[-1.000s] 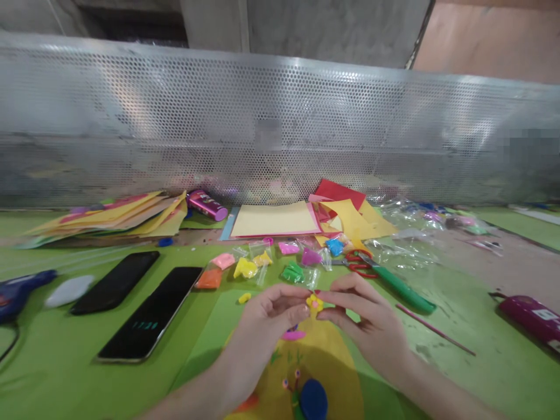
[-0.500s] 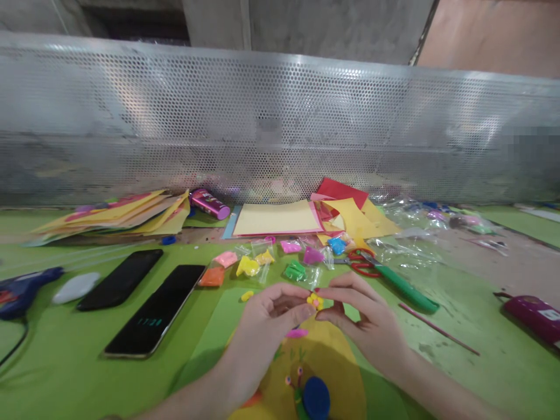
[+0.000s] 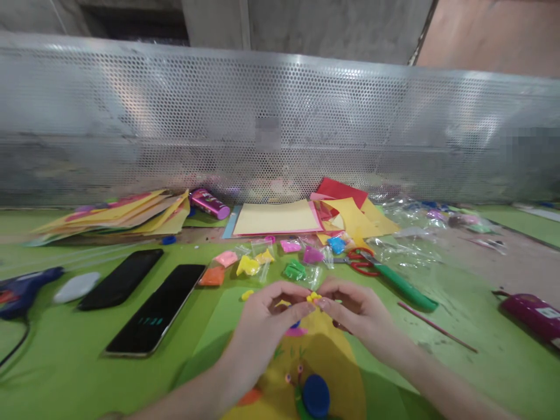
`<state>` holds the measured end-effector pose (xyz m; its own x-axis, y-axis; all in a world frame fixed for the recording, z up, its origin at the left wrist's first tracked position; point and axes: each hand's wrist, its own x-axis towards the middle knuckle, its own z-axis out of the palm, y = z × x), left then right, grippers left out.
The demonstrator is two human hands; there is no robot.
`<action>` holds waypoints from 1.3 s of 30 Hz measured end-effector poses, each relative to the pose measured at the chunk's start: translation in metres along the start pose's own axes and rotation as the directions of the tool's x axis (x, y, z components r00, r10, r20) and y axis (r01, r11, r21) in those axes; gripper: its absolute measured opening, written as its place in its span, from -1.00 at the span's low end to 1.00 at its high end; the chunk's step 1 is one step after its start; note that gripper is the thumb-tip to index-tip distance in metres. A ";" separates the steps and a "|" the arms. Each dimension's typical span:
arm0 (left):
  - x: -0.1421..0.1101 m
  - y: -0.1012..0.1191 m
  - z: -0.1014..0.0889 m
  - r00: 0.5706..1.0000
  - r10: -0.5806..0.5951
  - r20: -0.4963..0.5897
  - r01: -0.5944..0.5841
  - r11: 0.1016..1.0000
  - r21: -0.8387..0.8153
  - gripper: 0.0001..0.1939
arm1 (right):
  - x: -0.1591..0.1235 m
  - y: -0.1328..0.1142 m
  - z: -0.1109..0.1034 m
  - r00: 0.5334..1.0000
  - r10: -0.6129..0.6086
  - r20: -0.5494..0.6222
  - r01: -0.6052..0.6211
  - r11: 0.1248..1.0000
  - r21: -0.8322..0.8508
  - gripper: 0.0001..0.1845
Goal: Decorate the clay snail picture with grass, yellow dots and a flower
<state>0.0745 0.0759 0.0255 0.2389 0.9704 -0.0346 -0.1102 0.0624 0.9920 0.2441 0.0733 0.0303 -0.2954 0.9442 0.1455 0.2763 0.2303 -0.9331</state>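
A small yellow clay flower (image 3: 313,298) is pinched between the fingertips of my left hand (image 3: 265,324) and my right hand (image 3: 363,312), both closed on it. Below them lies a yellow paper shape (image 3: 339,364) on a green sheet. On it sits a snail figure with a blue disc shell (image 3: 315,396), a green body and two eye stalks. A pink piece (image 3: 296,332) and an orange patch (image 3: 250,397) also lie on the yellow paper, partly hidden by my hands. A bit of yellow clay (image 3: 247,296) rests just beyond my left hand.
Bagged clay in several colours, such as green clay (image 3: 294,269), lies ahead. Scissors (image 3: 365,261) and a green-handled tool (image 3: 406,287) are to the right, two phones (image 3: 155,312) and a glue gun (image 3: 27,289) to the left. A perforated metal panel (image 3: 280,128) stands behind.
My right fingers have closed in on the flower, the thumb now against it. The flower has tipped and shows less of its face. The other things stay put.
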 end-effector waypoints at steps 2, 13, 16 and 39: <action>0.000 0.000 0.000 1.000 -0.008 -0.002 0.008 1.000 -0.001 -0.92 | 0.001 0.000 0.000 1.000 0.009 0.004 -0.009 0.999 0.033 -0.76; 0.000 -0.003 0.000 0.998 0.040 0.058 -0.037 0.998 -0.043 -0.92 | 0.000 -0.003 0.003 0.998 0.068 0.020 -0.070 0.991 0.117 -0.71; 0.000 -0.001 0.000 1.000 0.013 0.026 -0.012 1.000 -0.014 -0.93 | 0.000 -0.001 0.003 0.996 0.092 0.021 -0.094 0.985 0.147 -0.65; 0.009 -0.011 -0.003 1.000 -0.009 0.002 0.009 0.999 -0.038 -0.89 | 0.004 -0.001 0.004 0.978 0.206 0.037 -0.210 0.964 0.162 -0.61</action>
<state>0.0750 0.0844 0.0139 0.2416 0.9694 -0.0434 -0.1443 0.0801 0.9863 0.2394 0.0760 0.0305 -0.2660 0.9619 -0.0626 0.1805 -0.0140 -0.9835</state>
